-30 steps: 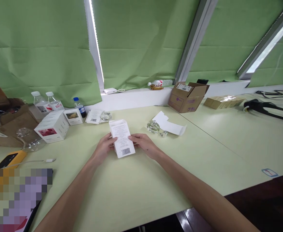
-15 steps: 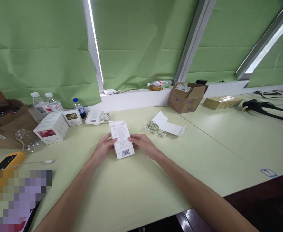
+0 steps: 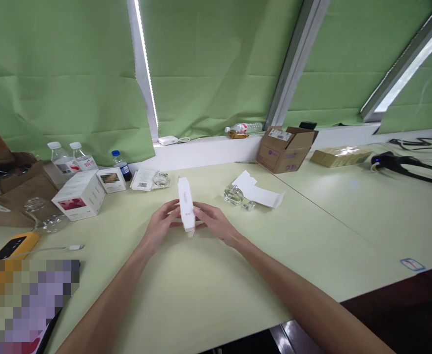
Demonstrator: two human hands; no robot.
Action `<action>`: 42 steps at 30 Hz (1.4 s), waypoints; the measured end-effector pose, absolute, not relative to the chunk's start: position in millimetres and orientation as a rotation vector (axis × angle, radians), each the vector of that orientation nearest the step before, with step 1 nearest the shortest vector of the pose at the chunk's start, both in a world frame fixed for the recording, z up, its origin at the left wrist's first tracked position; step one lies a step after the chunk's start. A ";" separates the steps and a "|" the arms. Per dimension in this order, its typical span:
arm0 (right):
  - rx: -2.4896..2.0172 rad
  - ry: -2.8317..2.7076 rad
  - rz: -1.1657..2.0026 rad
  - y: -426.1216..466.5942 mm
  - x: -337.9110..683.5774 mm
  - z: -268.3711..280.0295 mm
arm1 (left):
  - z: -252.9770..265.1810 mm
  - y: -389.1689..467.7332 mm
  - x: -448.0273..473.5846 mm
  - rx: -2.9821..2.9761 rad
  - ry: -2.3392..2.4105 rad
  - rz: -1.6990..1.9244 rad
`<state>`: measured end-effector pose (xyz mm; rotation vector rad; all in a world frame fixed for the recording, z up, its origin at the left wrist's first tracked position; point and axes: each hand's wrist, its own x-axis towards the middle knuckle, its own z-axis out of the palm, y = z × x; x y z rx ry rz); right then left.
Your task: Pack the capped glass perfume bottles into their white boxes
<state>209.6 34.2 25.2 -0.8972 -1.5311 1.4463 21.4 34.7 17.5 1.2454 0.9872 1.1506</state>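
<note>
Between my two hands is a white cardboard box (image 3: 187,204), held up over the table with one narrow side facing me. My left hand (image 3: 161,221) grips it from the left, thumb on the near edge. From the right, my right hand (image 3: 216,221) closes on it too, its far fingers partly hidden behind the box. Beyond the right hand lie a round clear glass bottle (image 3: 233,194), a small silvery cap-like piece (image 3: 250,205) and a folded white card sheet (image 3: 263,192).
On the left stand white boxes (image 3: 79,196), clear plastic bottles (image 3: 63,160), a blue-capped bottle (image 3: 121,164) and a brown carton (image 3: 16,201). Another glass bottle (image 3: 160,179) lies at the back. A cardboard box (image 3: 285,150) and a black forked frame (image 3: 403,164) are at the right.
The white box has been turned in my hands, from its broad printed face with a barcode to a narrow side. Both hands have come slightly closer together.
</note>
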 end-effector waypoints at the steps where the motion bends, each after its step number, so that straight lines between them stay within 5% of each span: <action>1: -0.878 -1.516 1.477 32.4 209.4 27.8 | 16.8 35.2 21.4 1.248 1.009 1.152; 42: -0.939 -1.400 1.547 51.8 222.7 13.6 | 15.7 35.6 19.6 1.175 1.015 1.099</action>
